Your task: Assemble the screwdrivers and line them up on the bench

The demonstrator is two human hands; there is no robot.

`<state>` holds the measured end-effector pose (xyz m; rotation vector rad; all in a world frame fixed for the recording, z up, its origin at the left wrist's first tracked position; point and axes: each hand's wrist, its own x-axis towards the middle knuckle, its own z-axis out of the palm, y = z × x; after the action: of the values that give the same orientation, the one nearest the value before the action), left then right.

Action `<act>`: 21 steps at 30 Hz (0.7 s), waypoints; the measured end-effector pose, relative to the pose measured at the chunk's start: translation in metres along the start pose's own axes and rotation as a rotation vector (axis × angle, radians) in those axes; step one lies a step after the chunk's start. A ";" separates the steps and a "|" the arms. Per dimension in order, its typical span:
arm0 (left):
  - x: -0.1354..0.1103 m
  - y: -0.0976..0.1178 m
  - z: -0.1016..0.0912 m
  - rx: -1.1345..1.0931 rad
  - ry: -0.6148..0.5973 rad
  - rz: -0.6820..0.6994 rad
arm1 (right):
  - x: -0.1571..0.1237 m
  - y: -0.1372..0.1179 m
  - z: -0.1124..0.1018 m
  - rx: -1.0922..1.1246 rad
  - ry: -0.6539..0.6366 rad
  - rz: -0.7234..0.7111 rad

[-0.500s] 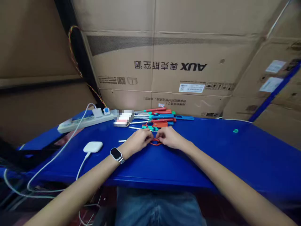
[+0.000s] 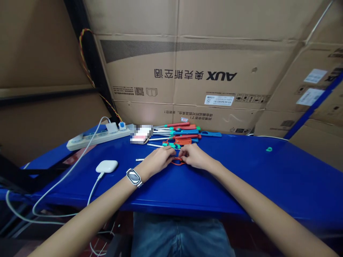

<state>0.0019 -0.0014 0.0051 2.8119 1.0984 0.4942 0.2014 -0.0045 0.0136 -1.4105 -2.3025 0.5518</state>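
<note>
At the centre of the frame, both hands meet over a blue counter [image 2: 268, 178], forearms reaching in from the lower corners. Between them, just below mid-frame, a small orange-red looped piece [image 2: 178, 164], partly hidden by fingers. Left hand [image 2: 160, 159]: grip drawn in, fingertips clamped at the piece's left end. Right hand [image 2: 194, 156]: grip pinched on its right end, thumb and forefinger together. A silver rod [image 2: 139, 160] shows left of the left hand; cannot tell what it joins beneath. Pale-banded watch [image 2: 133, 176] on the left wrist. Just above the hands, a loose pile of long-nosed tools [image 2: 187, 132], handles red, blue and orange, metal shafts mostly pointing left; green bits [image 2: 174, 146] at the near edge. Left of the pile, a pixelated item [image 2: 141, 134]; farther left, a white power strip [image 2: 100, 137] with plugs in it. Lower, left of centre, a white case [image 2: 107, 166] on a cable [image 2: 92, 191]. Right side: a lone green ring [image 2: 269, 149]. Upper frame: cardboard [image 2: 214, 21], its lettering upside down.
</note>
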 end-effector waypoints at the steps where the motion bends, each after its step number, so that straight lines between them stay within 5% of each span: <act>1: 0.000 0.000 0.000 -0.006 -0.001 -0.002 | 0.000 0.001 0.001 0.003 0.002 -0.004; 21: 0.005 0.005 -0.006 0.174 -0.096 0.010 | 0.002 0.005 0.002 0.027 0.022 0.008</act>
<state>0.0066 -0.0023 0.0128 2.9545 1.1621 0.2725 0.2034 -0.0012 0.0102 -1.4076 -2.2650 0.5648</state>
